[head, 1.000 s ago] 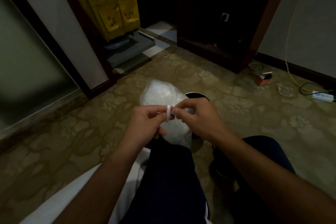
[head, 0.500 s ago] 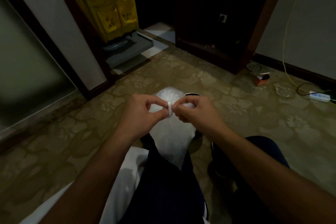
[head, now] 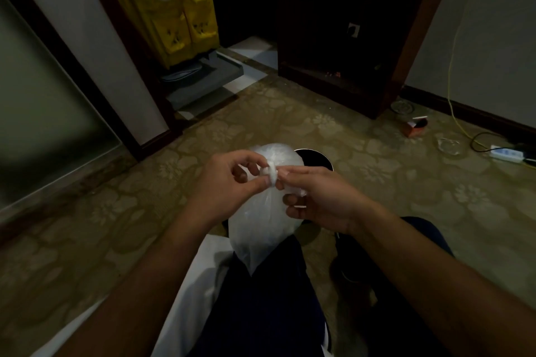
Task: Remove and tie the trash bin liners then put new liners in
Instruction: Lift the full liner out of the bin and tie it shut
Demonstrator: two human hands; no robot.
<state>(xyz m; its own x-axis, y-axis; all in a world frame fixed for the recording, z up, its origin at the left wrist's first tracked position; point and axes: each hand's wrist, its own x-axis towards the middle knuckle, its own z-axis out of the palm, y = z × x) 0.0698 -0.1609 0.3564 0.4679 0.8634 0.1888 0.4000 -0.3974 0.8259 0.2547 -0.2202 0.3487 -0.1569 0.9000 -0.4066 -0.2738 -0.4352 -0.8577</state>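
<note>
Tying off old liner (head: 258, 226) | your L hand (head: 229, 180) & R hand (head: 319, 200): fingers (head: 285, 174) pinch its twisted neck, bag hangs over your lap, just before bin (head: 327, 161) | done: liner's out | to do, prob.: cinch knot, fit new liner; bin looks bare.

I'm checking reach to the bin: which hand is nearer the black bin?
Right. The right hand overlaps the black bin in view; the left hand is off to its left, both pinching the liner.
</note>
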